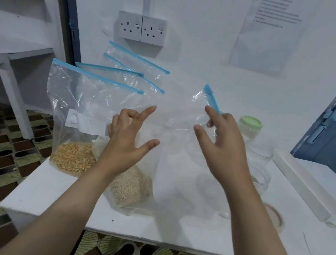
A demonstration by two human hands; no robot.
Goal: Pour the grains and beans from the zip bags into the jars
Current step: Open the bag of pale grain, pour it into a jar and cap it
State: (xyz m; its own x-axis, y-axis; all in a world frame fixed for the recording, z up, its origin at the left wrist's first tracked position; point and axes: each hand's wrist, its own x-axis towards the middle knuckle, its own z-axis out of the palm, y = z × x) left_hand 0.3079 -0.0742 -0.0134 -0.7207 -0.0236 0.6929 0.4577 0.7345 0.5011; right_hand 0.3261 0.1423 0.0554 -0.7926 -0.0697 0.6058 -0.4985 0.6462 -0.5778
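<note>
A clear zip bag (pixel 178 149) with a blue zip strip (pixel 212 99) stands upright at the table's middle; its contents are hard to make out. My right hand (pixel 222 149) holds its upper right corner, the strip running into my curled fingers, with index and thumb spread. At the bag's left edge is my left hand (pixel 128 141), index and thumb straight, other fingers curled; a grip on the plastic cannot be seen. To the left stand a bag of yellow corn (pixel 73 158) and a bag of beige grain (pixel 131 186). An open glass jar (pixel 260 166) stands behind my right hand.
More zip bags (pixel 132 68) lean on the wall at the back. A jar with a green lid (pixel 250 124) stands behind the open jar. A loose lid (pixel 276 218) and a long white box (pixel 308 187) lie to the right. The white table's front edge (pixel 149 236) is close.
</note>
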